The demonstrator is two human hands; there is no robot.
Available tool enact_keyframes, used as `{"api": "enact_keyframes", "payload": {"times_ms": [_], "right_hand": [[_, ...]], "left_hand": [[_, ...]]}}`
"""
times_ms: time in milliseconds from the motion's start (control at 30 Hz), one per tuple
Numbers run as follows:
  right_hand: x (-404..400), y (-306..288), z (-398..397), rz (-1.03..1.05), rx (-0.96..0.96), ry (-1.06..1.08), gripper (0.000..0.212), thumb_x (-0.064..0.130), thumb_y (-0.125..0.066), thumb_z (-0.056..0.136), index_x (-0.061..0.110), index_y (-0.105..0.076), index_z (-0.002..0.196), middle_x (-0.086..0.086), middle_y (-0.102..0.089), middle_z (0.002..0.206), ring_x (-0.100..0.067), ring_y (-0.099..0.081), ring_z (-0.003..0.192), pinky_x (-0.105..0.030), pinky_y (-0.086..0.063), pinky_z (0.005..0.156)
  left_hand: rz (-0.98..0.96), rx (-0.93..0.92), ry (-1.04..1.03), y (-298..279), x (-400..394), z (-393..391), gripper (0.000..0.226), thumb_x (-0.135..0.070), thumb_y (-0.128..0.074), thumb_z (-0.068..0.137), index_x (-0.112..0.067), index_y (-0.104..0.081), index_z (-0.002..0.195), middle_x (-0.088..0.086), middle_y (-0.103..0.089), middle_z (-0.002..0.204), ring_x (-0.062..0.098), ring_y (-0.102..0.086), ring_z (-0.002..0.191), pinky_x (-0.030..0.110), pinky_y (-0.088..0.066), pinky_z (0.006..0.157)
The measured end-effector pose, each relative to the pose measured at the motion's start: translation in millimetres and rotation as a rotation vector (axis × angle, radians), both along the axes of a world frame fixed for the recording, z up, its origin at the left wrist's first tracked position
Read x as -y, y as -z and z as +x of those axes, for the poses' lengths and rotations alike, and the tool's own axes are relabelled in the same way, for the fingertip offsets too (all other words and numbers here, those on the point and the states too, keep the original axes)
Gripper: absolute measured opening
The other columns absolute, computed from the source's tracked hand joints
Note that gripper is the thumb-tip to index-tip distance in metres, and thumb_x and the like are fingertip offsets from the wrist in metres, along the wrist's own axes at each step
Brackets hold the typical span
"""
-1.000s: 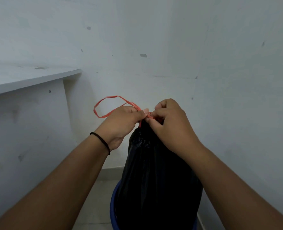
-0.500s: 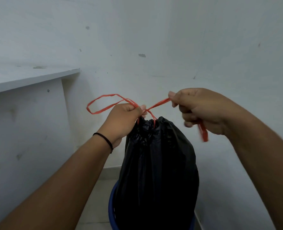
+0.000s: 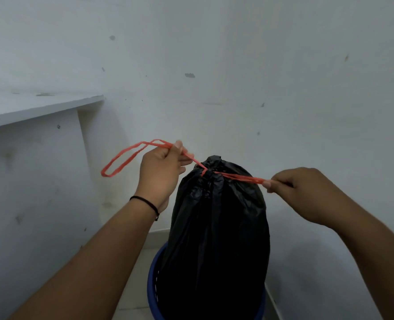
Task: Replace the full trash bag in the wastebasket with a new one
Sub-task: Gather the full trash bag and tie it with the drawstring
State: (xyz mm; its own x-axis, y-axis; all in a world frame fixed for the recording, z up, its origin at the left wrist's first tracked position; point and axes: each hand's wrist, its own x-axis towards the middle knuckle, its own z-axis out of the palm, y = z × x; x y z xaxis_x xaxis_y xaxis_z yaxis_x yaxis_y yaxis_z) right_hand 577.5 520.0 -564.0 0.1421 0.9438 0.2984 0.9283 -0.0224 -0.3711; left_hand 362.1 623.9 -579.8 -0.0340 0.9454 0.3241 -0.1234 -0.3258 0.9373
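Standing upright in a blue wastebasket (image 3: 153,289) on the floor, in the corner of a white-walled room, a full black trash bag (image 3: 216,227) rises well above the basket's rim, its mouth gathered shut into a crumpled tuft at the top. A red drawstring (image 3: 235,177) is cinched around that gathered neck and runs out to both sides. The left hand (image 3: 161,172), fingers curled, pinches the drawstring just left of the neck and slightly above it, and a long loop of the string (narrow and flattened) sticks out beyond the hand to the left. The right hand (image 3: 300,192) is to the right of the bag and a little lower, fingers curled, pinching the other end of the drawstring between thumb and fingertips, with the string drawn taut from the neck to the pinch. A thin black band (image 3: 145,202) circles the left wrist. A white shelf (image 3: 41,107) juts from the wall at upper left.
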Motion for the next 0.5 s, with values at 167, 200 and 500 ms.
{"api": "enact_keyframes", "payload": {"times_ms": [167, 200, 500], "right_hand": [[1, -2, 3, -0.068, 0.036, -0.070, 0.033, 0.047, -0.047, 0.091, 0.027, -0.064, 0.070, 0.000, -0.057, 0.064, -0.018, -0.050, 0.060, -0.029, -0.038, 0.058], [0, -1, 4, -0.045, 0.044, -0.060, 0.031, 0.048, -0.047, 0.091, 0.027, -0.063, 0.073, 0.001, -0.058, 0.065, -0.018, -0.051, 0.061, -0.029, -0.039, 0.058], [-24, -61, -10, 0.443, 0.261, -0.202, 0.020, 0.029, -0.056, 0.091, 0.021, -0.072, 0.098, 0.006, -0.049, 0.073, -0.015, -0.048, 0.074, -0.032, -0.038, 0.071]], "left_hand": [[-0.111, 0.146, 0.021, 8, -2, -1, 0.032, -0.025, -0.045, 0.098, -0.011, -0.059, 0.073, 0.006, -0.066, 0.075, 0.012, -0.068, 0.068, 0.025, -0.056, 0.073], [-0.112, 0.153, 0.037, 10, -1, 0, 0.032, -0.026, -0.045, 0.098, -0.011, -0.059, 0.074, 0.006, -0.067, 0.077, 0.012, -0.069, 0.072, 0.025, -0.055, 0.075], [0.020, 0.046, 0.265, -8, 15, 24, 0.017, -0.021, -0.051, 0.095, -0.014, -0.064, 0.086, 0.000, -0.047, 0.058, 0.012, -0.048, 0.057, 0.030, -0.045, 0.070]]}}
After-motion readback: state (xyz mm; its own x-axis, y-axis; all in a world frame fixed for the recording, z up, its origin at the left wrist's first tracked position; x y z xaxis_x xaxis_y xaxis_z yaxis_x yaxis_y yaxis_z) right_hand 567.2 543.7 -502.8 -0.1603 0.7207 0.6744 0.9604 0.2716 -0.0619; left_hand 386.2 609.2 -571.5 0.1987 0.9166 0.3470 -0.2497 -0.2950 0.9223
